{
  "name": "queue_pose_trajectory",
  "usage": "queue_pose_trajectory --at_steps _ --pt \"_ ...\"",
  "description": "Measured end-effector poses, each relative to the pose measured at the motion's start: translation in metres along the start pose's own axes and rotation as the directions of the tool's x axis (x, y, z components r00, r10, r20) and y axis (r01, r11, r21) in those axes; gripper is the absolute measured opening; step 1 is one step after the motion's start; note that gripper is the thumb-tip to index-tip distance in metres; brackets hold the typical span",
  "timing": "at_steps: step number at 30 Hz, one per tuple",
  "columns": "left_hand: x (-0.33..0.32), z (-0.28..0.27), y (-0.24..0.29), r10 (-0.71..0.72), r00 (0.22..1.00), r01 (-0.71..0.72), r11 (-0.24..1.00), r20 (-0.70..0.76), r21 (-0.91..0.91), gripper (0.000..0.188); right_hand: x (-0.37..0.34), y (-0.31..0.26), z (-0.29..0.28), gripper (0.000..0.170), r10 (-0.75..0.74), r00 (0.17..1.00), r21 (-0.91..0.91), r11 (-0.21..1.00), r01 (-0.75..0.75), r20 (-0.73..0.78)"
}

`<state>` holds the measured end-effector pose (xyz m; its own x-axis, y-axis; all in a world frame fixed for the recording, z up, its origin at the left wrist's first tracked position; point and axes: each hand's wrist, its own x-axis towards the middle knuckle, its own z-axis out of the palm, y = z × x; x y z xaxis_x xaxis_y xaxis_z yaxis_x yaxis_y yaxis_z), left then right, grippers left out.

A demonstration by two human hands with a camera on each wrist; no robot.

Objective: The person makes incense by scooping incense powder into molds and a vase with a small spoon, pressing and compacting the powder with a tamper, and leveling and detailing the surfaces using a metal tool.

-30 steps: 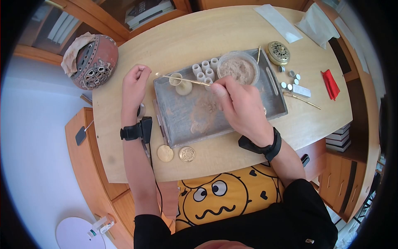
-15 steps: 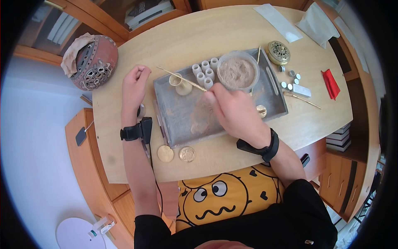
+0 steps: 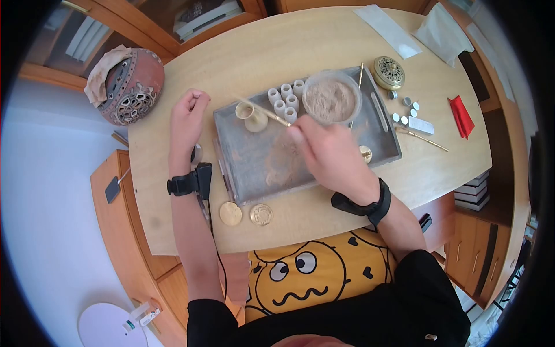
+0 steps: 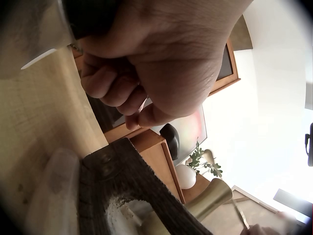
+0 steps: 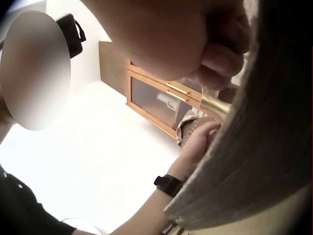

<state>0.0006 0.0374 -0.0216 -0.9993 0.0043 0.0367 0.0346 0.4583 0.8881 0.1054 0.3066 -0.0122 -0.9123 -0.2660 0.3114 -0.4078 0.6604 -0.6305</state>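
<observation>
Pinching the thin gold tool (image 3: 274,116) by its near end, beside the vase mouth

I have the right hand (image 3: 334,151) clamped on the tool, thumb and fingers together around its near end. I judge that hold is chosen for reach: most of the shaft runs free, out past the fingertips and away to the left, so the knuckles sit off to one side and the vase (image 3: 256,121) remains in sight. From the grip, the tool slants across the air by the vase's flared mouth. Its far end is blurred, and I cannot tell whether it touches the rim.

My left hand (image 3: 189,114) lies apart, just off the left end of the tray (image 3: 245,166). Its fingers are loosely curled and I see nothing in them; it looks parked there, I think, to leave that side open to the shaft.

The vase sits within the tray near its left end, in line with the tool. The small pale cups (image 3: 280,109) are bunched between it and the tub of powder (image 3: 331,99), all toward the far side, which probably leaves working room for the wrist. Powder marks the tray's floor, and I take the raised edge as useful for containing it. Two gold discs (image 3: 230,214) lie on the table (image 3: 173,231), nearer the body and outside the tray.
</observation>
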Motion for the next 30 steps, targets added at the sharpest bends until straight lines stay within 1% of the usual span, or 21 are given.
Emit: queue_pose_trajectory --at_steps 2,3,5,7,9,11,12,14,15,17,20,21,22,24,28,30 --pt "-0.002 -0.002 -0.001 -0.012 1.000 0.012 1.000 -0.013 0.007 0.018 0.004 -0.003 -0.005 0.015 0.038 0.993 0.122 0.992 -0.024 -0.116" --pt "-0.001 -0.002 -0.001 0.005 1.000 -0.005 1.000 -0.007 0.000 0.018 0.005 -0.003 -0.006 0.015 0.031 0.992 0.118 0.993 -0.017 -0.118" --pt "0.001 -0.001 -0.001 0.021 1.000 -0.021 1.000 -0.001 -0.009 0.018 0.006 -0.001 -0.006 0.017 0.021 0.983 0.185 0.983 0.014 -0.184" --pt "-0.001 -0.002 -0.002 -0.011 1.000 0.011 1.000 -0.001 0.007 0.018 0.005 -0.003 -0.012 0.016 0.025 0.983 0.193 0.981 0.011 -0.182" --pt "-0.003 -0.001 -0.001 -0.014 1.000 0.014 1.000 -0.004 0.005 0.018 0.004 -0.004 -0.013 0.014 0.023 0.983 0.202 0.979 0.014 -0.183" --pt "0.000 -0.002 0.000 -0.001 1.000 0.001 1.000 -0.015 -0.007 0.019 0.005 0.000 -0.013 0.012 -0.016 0.974 0.196 0.979 0.062 -0.225" --pt "0.001 -0.002 -0.003 0.011 1.000 -0.011 1.000 -0.006 -0.012 0.019 0.006 0.001 -0.016 0.012 -0.021 0.974 0.193 0.979 0.066 -0.225" --pt "0.000 -0.002 -0.006 0.009 1.000 -0.009 1.000 0.006 -0.012 0.019 0.005 -0.001 -0.021 0.010 -0.013 0.959 0.192 0.979 0.070 -0.283" --pt "-0.001 -0.002 -0.004 0.008 1.000 -0.008 1.000 0.003 -0.001 0.018 0.004 -0.003 -0.024 0.010 -0.011 0.961 0.198 0.978 0.068 -0.277" --pt "-0.001 -0.004 -0.002 0.016 1.000 -0.016 1.000 -0.010 0.008 0.018 0.006 -0.004 -0.031 0.008 -0.043 0.962 0.127 0.989 0.080 -0.268" --pt "0.001 -0.002 -0.005 -0.012 1.000 0.012 1.000 -0.008 -0.012 0.018 0.007 -0.007 -0.039 0.010 -0.086 0.960 0.069 0.992 0.108 -0.266" --pt "0.001 -0.001 -0.006 0.013 1.000 -0.013 1.000 -0.004 -0.006 0.016 0.007 -0.009 -0.040 0.011 -0.102 0.959 0.041 0.992 0.116 -0.265" --pt "0.001 -0.002 -0.007 0.039 0.999 -0.039 0.999 0.000 0.001 0.014 0.007 -0.010 -0.039 0.011 -0.101 0.960 0.045 0.992 0.116 -0.262" --pt "0.001 -0.002 -0.010 0.041 0.999 -0.042 0.999 -0.005 -0.014 0.014 0.013 -0.013 -0.040 0.012 -0.133 0.944 0.032 0.988 0.149 -0.301" --pt "0.003 -0.002 -0.012 0.037 0.999 -0.036 0.999 0.012 -0.024 0.014 0.026 -0.026 -0.044 0.013 -0.162 0.937 0.009 0.985 0.173 -0.309" --pt "0.001 -0.003 -0.011 0.029 0.999 -0.028 0.999 0.019 -0.024 0.014 0.040 -0.032 -0.043 0.014 -0.267 0.895 0.019 0.956 0.293 -0.357"
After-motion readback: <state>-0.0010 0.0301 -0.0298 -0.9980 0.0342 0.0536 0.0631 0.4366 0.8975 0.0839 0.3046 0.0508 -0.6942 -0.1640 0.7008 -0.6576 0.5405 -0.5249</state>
